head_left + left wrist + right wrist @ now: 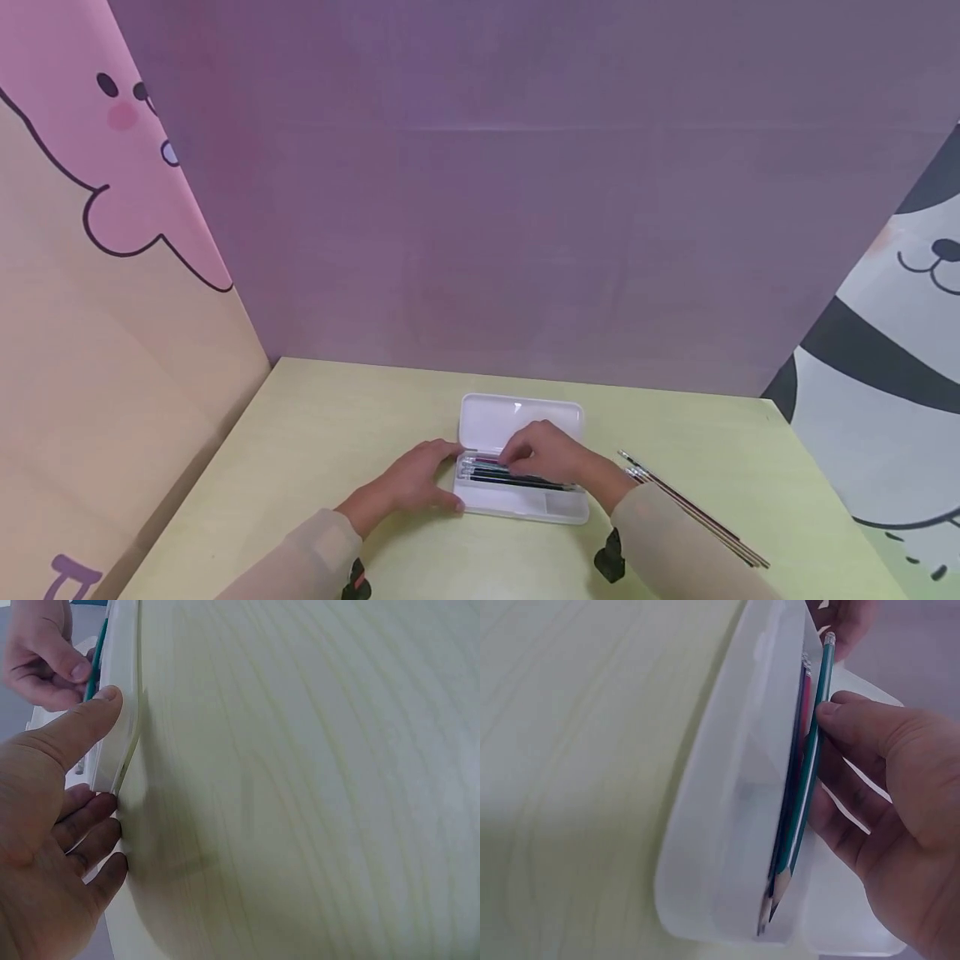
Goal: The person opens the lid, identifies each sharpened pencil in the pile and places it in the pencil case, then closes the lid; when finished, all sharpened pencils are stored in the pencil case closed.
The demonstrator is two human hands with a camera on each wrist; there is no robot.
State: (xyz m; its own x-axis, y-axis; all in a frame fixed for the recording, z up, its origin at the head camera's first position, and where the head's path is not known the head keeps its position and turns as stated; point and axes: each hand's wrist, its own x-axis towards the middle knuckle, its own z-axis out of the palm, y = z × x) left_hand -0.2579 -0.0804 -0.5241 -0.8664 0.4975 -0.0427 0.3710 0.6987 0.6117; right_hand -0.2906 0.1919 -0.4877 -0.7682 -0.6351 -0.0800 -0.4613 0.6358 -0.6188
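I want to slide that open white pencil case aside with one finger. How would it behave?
The pencil case looks like thin, smooth plastic on a slick table, so it would probably slide easily, likely light. The left hand steadies its end, suggesting it shifts readily. The pencils lie loose inside and may rattle.

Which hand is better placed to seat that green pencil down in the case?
Right hand: its fingers already pinch the green pencil over the white case. The left hand only steadies the case's end.

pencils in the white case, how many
3 show: a green pencil under the right hand, a dark blue pencil and a pink pencil beside it. More may be hidden.
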